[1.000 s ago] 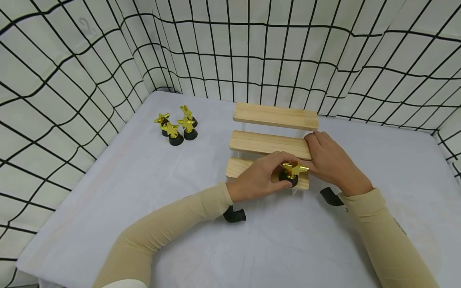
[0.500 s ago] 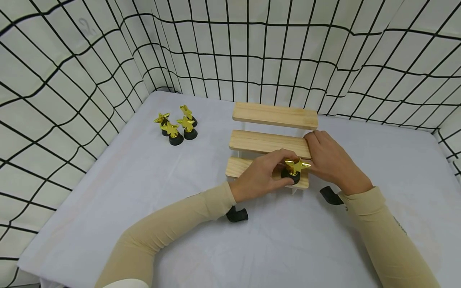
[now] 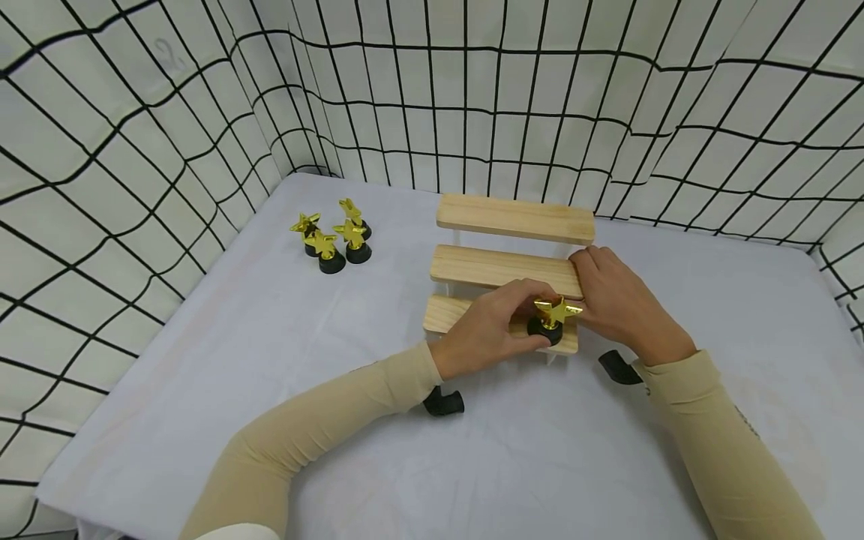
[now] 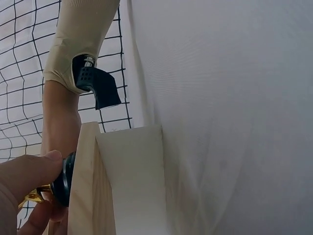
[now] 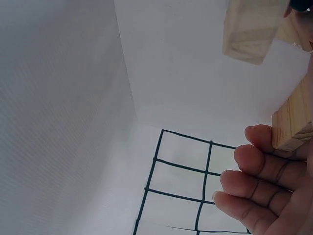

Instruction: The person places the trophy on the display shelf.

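Note:
My left hand (image 3: 489, 330) pinches the black round base of a gold star trophy (image 3: 556, 311) between thumb and fingers. The trophy stands upright over the right end of the lowest board (image 3: 442, 315) of a three-step wooden display stand (image 3: 506, 266). In the left wrist view, the trophy's black base (image 4: 63, 181) lies right against the board's face. My right hand (image 3: 617, 304) holds the right end of the middle board, thumb at the front edge and fingers behind. From the right wrist, its fingers (image 5: 259, 181) show slightly bent beside the board end (image 5: 288, 129).
Several more gold star trophies (image 3: 331, 240) stand grouped at the back left of the white-covered table (image 3: 364, 465). A black wire grid (image 3: 466, 105) surrounds the table's back and sides. Black wrist-camera mounts (image 3: 445, 403) stick out below both forearms.
The trophy in my left hand has shifted slightly right and back along the lowest board, then stayed put. My right hand keeps its place at the middle board.

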### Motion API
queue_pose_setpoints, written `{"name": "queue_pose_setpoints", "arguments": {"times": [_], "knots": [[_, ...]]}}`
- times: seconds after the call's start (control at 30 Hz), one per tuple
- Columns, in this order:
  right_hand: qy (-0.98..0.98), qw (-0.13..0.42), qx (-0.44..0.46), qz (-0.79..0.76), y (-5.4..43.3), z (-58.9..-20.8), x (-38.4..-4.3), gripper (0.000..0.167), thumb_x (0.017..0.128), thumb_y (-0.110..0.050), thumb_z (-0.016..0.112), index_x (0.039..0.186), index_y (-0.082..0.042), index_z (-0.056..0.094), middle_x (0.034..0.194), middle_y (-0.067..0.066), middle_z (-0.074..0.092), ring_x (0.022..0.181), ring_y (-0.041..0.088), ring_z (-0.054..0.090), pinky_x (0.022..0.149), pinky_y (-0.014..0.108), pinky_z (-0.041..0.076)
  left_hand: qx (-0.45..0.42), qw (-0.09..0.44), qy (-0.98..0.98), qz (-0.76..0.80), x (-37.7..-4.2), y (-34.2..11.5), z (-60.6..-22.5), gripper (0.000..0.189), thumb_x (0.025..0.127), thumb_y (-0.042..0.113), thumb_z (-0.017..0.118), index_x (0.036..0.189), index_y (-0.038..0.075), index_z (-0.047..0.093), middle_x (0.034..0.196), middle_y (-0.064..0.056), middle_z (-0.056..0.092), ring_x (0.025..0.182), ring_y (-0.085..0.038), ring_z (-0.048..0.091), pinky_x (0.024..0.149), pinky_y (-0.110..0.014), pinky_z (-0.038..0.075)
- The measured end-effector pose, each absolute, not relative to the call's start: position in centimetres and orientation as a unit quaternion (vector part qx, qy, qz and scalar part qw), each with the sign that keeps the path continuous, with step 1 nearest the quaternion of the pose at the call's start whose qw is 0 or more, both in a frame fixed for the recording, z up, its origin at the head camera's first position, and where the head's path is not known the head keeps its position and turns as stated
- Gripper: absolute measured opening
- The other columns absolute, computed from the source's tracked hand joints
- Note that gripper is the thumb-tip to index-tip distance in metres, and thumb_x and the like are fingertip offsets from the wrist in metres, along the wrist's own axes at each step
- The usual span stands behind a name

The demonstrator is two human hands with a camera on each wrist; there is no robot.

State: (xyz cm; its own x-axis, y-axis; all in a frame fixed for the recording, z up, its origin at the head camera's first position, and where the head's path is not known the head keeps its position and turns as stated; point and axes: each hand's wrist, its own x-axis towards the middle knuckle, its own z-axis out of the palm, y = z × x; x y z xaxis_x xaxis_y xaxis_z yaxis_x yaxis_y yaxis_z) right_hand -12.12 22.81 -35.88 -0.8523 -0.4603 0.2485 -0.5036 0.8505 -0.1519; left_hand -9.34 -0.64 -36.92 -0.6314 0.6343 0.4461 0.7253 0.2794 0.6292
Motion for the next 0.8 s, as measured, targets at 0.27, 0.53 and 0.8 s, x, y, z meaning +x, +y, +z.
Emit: {"name": "queue_pose_setpoints", "arguments": {"times": [0.27,0.53,0.8], "knots": [[-0.958,0.104,0.247,0.105,22.6,-35.8,-12.0,0.062,0.089,-0.046,0.079,0.115,0.003,0.053,0.1,0.015,0.057,0.095,0.031,0.053,0.077,0.041,0.048,-0.415,0.058,-0.814,-0.402,-9.0,-2.1,-36.0,0.053,0.088,0.014,0.083,0.133,0.007,0.056,0.128,-0.006,0.065,0.118,-0.018,0.069,0.105,-0.019,0.055],[-0.96,0.099,0.24,0.103,22.5,-35.6,-11.8,0.062,0.09,-0.049,0.077,0.116,0.002,0.053,0.1,0.014,0.057,0.095,0.031,0.053,0.078,0.042,0.047,-0.4,0.081,-0.831,-0.377,-9.1,-4.4,-35.1,0.053,0.089,0.017,0.082,0.134,0.007,0.056,0.118,-0.008,0.068,0.111,-0.017,0.069,0.098,-0.027,0.06],[-0.962,0.097,0.233,0.099,22.3,-35.5,-11.7,0.066,0.088,-0.049,0.079,0.118,0.004,0.053,0.104,0.017,0.059,0.097,0.033,0.054,0.08,0.045,0.049,-0.393,0.121,-0.832,-0.372,-9.5,-6.8,-33.8,0.052,0.089,0.016,0.082,0.132,0.004,0.056,0.112,-0.01,0.068,0.101,-0.02,0.071,0.091,-0.025,0.061]]}}
